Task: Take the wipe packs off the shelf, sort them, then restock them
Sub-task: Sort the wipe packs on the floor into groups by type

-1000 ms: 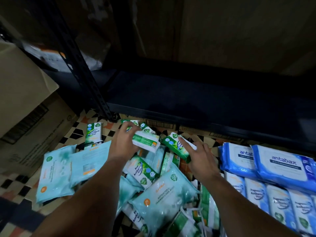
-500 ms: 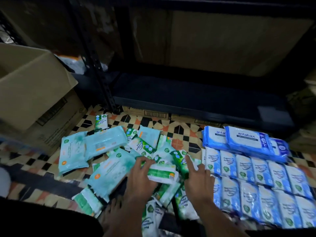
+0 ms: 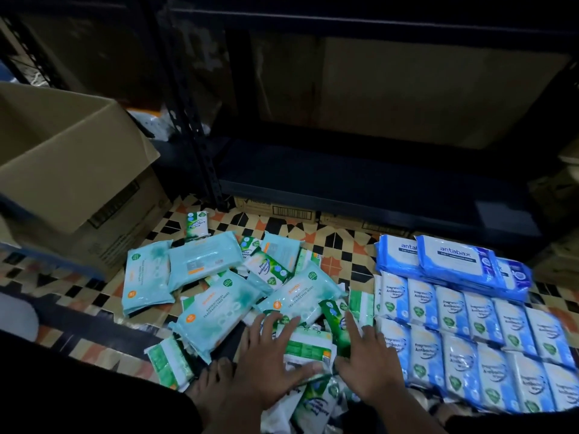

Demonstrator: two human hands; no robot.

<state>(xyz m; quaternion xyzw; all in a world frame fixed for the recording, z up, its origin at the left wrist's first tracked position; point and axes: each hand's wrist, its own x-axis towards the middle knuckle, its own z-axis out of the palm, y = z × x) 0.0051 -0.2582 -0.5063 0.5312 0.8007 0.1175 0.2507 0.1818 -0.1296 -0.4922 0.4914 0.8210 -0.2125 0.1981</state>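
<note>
Two hands on the lower-centre pile: left hand (image 3: 275, 361) grips a green-white pack (image 3: 308, 346), right hand (image 3: 366, 368) spread flat beside it. Sorting underway; next, probably group it with matching packs.

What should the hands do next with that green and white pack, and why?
Probably set the green-and-white wipe pack down with others like it. The left hand holds it and the right hand rests beside it, while the blue packs already lie in neat rows and the teal packs lie jumbled.

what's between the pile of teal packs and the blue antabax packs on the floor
In the head view, mostly bare patterned floor tile separates the teal packs from the antabax packs.
</note>
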